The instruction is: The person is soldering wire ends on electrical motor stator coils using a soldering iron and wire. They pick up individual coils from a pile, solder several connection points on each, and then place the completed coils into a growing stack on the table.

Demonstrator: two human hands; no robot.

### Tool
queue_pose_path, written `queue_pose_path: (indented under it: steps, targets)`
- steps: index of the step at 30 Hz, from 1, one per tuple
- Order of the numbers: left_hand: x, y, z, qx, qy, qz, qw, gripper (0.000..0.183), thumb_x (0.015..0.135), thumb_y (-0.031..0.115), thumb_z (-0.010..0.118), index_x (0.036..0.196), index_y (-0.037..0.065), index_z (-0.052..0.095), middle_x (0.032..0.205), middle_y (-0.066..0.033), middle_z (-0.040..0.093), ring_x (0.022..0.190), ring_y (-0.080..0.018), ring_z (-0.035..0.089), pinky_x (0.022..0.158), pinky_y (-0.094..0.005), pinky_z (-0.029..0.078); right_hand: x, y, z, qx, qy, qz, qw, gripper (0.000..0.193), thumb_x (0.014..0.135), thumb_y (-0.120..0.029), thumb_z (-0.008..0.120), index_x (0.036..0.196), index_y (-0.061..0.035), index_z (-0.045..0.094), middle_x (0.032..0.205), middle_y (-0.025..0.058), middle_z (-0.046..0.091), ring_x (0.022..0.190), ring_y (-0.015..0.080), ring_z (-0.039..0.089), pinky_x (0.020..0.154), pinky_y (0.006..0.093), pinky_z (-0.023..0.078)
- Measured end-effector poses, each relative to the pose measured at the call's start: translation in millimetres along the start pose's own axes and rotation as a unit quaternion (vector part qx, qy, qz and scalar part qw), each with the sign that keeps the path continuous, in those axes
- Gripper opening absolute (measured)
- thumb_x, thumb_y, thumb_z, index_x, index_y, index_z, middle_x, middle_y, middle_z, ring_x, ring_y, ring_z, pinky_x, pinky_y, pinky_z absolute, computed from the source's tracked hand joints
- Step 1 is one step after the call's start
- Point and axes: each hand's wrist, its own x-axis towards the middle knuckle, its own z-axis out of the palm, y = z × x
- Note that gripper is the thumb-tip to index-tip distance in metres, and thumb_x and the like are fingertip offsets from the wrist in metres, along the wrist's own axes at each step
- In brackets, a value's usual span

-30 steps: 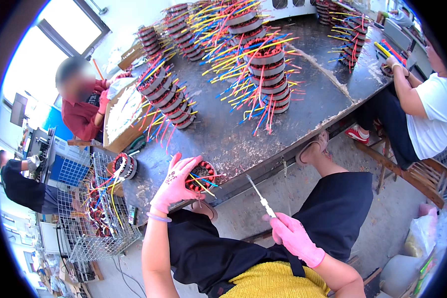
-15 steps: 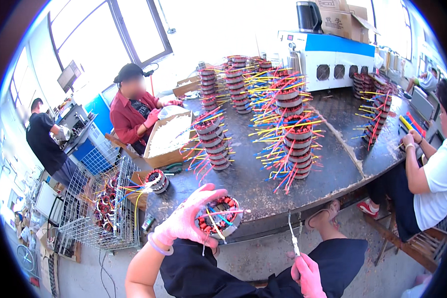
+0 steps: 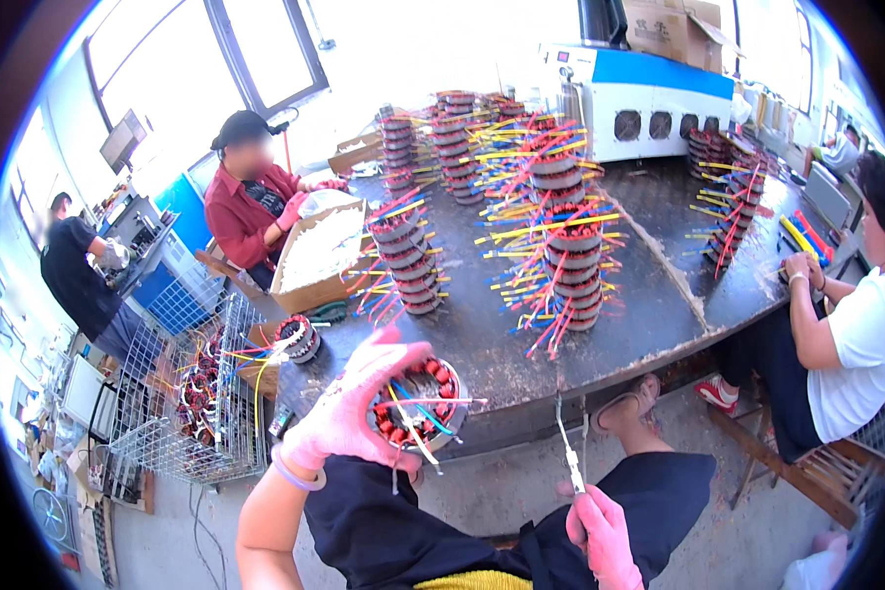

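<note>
My left hand [image 3: 349, 403], in a pink glove, is closed around the left side of a motor stator [image 3: 444, 380]. The ring has red coils inside. Red, blue and pale yellow leads cross its open face. It is held up off the table's near edge, above my lap. My right hand [image 3: 602, 531], also gloved in pink, grips a thin pen-like tool [image 3: 572, 464] with a white body and a narrow grey tip. Its tip points up toward the table edge, apart from the stator. What kind of tool it is cannot be made out.
Stacked stators [image 3: 572, 261] with colored leads stand on the dark table [image 3: 649, 295]. One loose stator [image 3: 297, 339] lies near a wire basket [image 3: 192, 447] of stators. Beyond is a cardboard box [image 3: 315, 285] of white pieces. Co-workers sit left and right.
The whole view has shifted slightly, so the scene sits higher and further left. The stator's open face shows more fully now. Both hands keep their hold.
</note>
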Motion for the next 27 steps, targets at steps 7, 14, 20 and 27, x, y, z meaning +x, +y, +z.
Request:
queue_pose_path:
  steps: [7, 14, 20, 27]
  targets:
    - [-2.8, -43.3, 25.2, 0.115, 0.050, 0.019, 0.992, 0.110, 0.047, 0.039, 0.093, 0.141, 0.003, 0.046, 0.133, -0.0128, 0.055, 0.133, -0.0322, 0.045, 0.120, -0.0531, 0.020, 5.4, 10.4, 14.4, 0.014, -0.068, 0.038, 0.997, 0.035, 0.102, -0.022, 0.050, 0.127, 0.0018, 0.058, 0.066, -0.0051, 0.047, 0.059, 0.0037, 0.041, 0.055, 0.0208, 0.031]
    - [-8.2, -127.5, 64.1, 0.046, -0.102, -0.071, 0.991, 0.110, 0.050, 0.039, 0.091, 0.143, 0.004, 0.045, 0.138, -0.0131, 0.053, 0.139, -0.0319, 0.039, 0.122, -0.0479, 0.015, 33.2, 45.9, 29.8, 0.036, -0.078, 0.105, 0.991, 0.034, 0.103, -0.023, 0.051, 0.126, 0.0000, 0.058, 0.069, -0.0054, 0.046, 0.061, 0.0042, 0.042, 0.055, 0.0212, 0.032]
    - [-8.9, -150.0, 82.1, 0.065, -0.105, -0.027, 0.992, 0.105, 0.054, 0.041, 0.088, 0.143, 0.005, 0.046, 0.140, -0.0138, 0.051, 0.138, -0.0313, 0.040, 0.122, -0.0497, 0.014, 59.1, 62.4, 39.0, -0.019, -0.059, 0.132, 0.989, 0.033, 0.103, -0.023, 0.050, 0.125, -0.0002, 0.059, 0.067, -0.0048, 0.048, 0.060, 0.0044, 0.043, 0.056, 0.0221, 0.035]
    - [-7.1, -140.3, 74.3, 0.064, -0.114, -0.054, 0.990, 0.104, 0.051, 0.037, 0.088, 0.142, 0.008, 0.048, 0.141, -0.0134, 0.050, 0.139, -0.0326, 0.038, 0.122, -0.0510, 0.018, 70.4, 58.9, 47.5, -0.058, -0.067, 0.154, 0.984, 0.033, 0.103, -0.023, 0.049, 0.124, -0.0006, 0.060, 0.066, -0.0040, 0.048, 0.059, 0.0050, 0.044, 0.056, 0.0233, 0.038]
